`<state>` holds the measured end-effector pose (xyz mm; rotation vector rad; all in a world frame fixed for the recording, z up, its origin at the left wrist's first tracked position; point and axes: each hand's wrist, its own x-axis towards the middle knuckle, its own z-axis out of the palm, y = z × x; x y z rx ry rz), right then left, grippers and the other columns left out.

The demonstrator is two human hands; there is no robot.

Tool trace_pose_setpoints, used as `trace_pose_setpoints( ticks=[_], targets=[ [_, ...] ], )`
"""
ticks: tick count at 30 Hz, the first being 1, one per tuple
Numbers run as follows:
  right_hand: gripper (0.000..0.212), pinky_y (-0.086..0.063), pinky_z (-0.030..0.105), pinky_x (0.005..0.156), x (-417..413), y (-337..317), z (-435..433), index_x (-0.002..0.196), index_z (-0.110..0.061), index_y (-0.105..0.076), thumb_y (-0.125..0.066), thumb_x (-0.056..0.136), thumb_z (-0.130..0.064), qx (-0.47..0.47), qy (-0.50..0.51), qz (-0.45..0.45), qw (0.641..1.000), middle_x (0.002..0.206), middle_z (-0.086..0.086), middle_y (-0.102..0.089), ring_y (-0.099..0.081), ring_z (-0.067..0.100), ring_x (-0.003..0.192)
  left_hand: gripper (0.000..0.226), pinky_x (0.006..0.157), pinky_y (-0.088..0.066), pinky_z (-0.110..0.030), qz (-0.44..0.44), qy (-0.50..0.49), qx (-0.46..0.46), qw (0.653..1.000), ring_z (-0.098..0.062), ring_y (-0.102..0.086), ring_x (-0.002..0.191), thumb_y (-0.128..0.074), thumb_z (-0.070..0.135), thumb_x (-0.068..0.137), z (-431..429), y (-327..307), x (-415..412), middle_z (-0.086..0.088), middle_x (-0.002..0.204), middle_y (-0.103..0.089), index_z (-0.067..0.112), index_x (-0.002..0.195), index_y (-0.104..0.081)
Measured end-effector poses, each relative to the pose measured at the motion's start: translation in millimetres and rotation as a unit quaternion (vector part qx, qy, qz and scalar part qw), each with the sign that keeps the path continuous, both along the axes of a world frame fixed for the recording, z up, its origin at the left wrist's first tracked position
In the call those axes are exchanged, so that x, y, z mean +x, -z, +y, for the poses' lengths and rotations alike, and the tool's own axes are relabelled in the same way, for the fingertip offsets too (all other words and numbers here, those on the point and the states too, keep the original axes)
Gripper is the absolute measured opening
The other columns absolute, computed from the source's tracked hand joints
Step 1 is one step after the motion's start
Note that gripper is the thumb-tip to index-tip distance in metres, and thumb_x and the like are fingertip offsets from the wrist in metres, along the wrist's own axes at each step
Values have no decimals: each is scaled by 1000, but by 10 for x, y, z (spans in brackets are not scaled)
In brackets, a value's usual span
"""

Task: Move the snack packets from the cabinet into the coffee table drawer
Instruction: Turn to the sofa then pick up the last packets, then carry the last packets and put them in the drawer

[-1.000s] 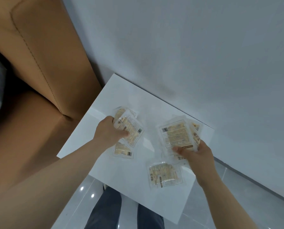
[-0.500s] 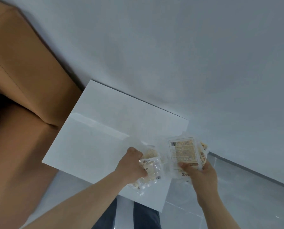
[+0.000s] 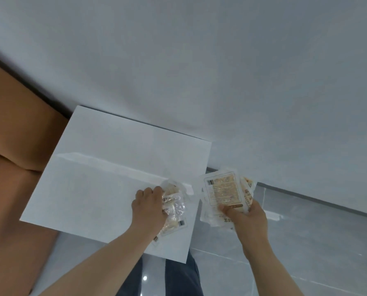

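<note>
My left hand grips a bunch of clear snack packets with beige contents, held over the near right part of the white cabinet top. My right hand holds a second stack of snack packets fanned upright, thumb pressed on the front one, just past the cabinet's right edge and over the floor. No packets lie loose on the cabinet top. The coffee table and its drawer are out of view.
A tan leather sofa arm stands against the cabinet's left side. A plain grey wall runs behind. Glossy grey floor tiles spread to the right, and my dark trouser legs show below the cabinet.
Both hands gathered the packets off the cabinet top and lifted them toward the right and near edge. The view swung right, so the cabinet and sofa slid left.
</note>
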<state>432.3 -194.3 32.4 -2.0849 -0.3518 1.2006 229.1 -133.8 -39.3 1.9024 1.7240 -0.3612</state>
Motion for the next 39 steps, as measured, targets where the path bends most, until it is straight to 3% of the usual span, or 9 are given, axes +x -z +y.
trace_pose_setpoints(
  ticks=[3, 6, 10, 12, 16, 21, 24, 32, 39],
  targets=[
    [40, -47, 16, 59, 54, -69, -19, 109, -15, -60, -76, 74, -3, 5, -2, -7, 1000, 99, 0, -68, -64, 8, 82, 41, 79, -36, -24, -1, -15, 0, 1000, -15, -38, 89, -67, 28, 77, 15, -14, -1, 3, 97, -48, 16, 109, -45],
    [41, -49, 19, 61, 79, -143, -55, 110, -16, -58, -77, 75, -5, 13, 3, -20, 1000, 100, 0, -67, -64, 12, 84, 33, 83, -32, -23, 5, 31, -11, 999, -14, -35, 85, -62, 26, 79, 12, -19, 2, 4, 92, -40, 15, 107, -49],
    [43, -52, 22, 63, 73, -268, -129, 112, -15, -60, -78, 74, -6, 27, 20, -36, 999, 101, 0, -68, -66, 15, 87, 24, 61, -37, -22, -63, -1, -41, 997, -15, -48, 75, -60, 22, 78, 6, -154, 19, 3, 86, -46, 17, 94, -43],
    [42, -52, 22, 63, 38, -373, -175, 110, -15, -60, -78, 73, -5, 36, 27, -41, 998, 100, 0, -68, -66, 15, 86, 23, 50, -32, -21, -96, -5, -51, 994, -13, -47, 66, -59, 19, 77, 9, -284, -16, 5, 76, -47, 19, 83, -37],
    [38, -49, 21, 59, -89, -693, -271, 104, -16, -60, -77, 73, -3, 55, 44, -55, 996, 93, -3, -68, -65, 11, 80, 29, 50, -31, -24, -145, -33, -47, 988, -14, -44, 60, -63, 18, 73, 88, -689, -154, 2, 71, -49, 20, 74, -34],
    [33, -50, 19, 56, -279, -1311, -399, 92, -20, -61, -78, 71, -1, 86, 66, -84, 991, 88, -2, -70, -66, 12, 78, 30, 50, -32, -23, -223, -56, -13, 973, -10, -49, 62, -72, 22, 74, 288, -1572, -285, 4, 76, -54, 17, 84, -44],
    [33, -49, 23, 61, -352, -1819, -455, 91, -23, -62, -79, 70, -4, 113, 74, -121, 983, 88, -4, -70, -66, 13, 79, 28, 52, -35, -21, -259, -29, 35, 965, -6, -52, 68, -73, 21, 73, 415, -2224, -290, 6, 80, -57, 15, 87, -49],
    [37, -45, 14, 54, -213, -3420, -758, 89, -29, -59, -75, 72, -1, 198, 88, -232, 948, 85, -8, -69, -64, 3, 74, 30, 53, -35, -24, -360, 71, 130, 921, -11, -53, 68, -74, 20, 70, 415, -3983, 146, 3, 76, -57, 14, 80, -47],
    [38, -42, 4, 48, 201, -4617, -1565, 83, -33, -57, -74, 74, 0, 244, 126, -318, 907, 82, -13, -67, -60, -12, 64, 29, 53, -36, -24, -442, 165, 161, 867, -8, -56, 67, -74, 21, 69, -132, -5232, 832, 8, 74, -59, 20, 78, -46]
  ],
)
